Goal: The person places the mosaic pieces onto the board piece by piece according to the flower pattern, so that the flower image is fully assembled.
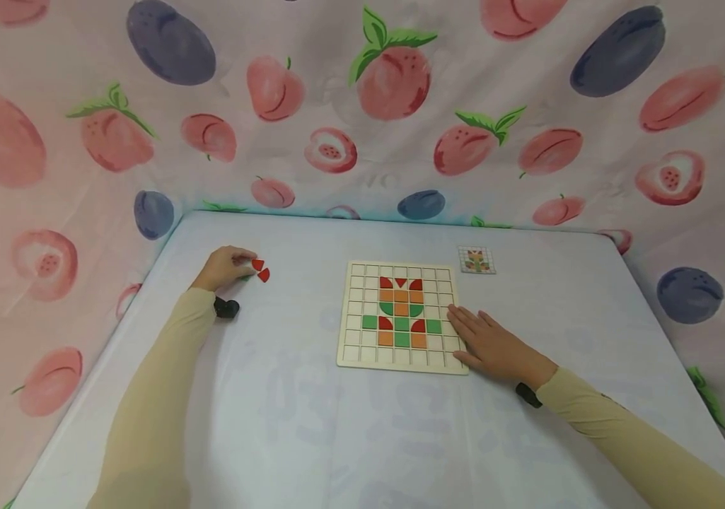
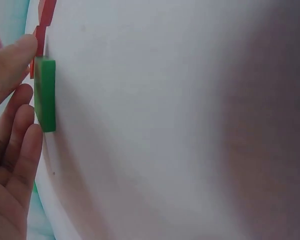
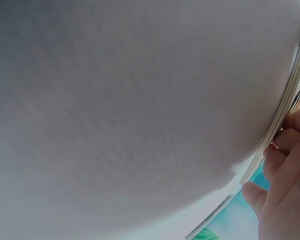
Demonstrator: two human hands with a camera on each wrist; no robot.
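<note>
At the far left of the table my left hand (image 1: 222, 268) pinches a red tile (image 1: 258, 264) between thumb and forefinger. Another red tile (image 1: 264, 275), with a rounded edge, lies just beside the fingertips. Close under the hand is a green tile (image 2: 46, 95), mostly hidden in the head view. My right hand (image 1: 496, 346) rests with straight fingers on the right edge of a square wooden grid board (image 1: 356, 353). Red, orange and green tiles fill its middle squares in a symmetrical figure; an orange tile (image 1: 402, 309) sits near the centre.
A small pattern card (image 1: 477, 260) with a similar figure on a grid lies behind the board, to its right. The white-covered table (image 1: 286, 424) ends at a fruit-print curtain (image 1: 337, 92) at the back and sides.
</note>
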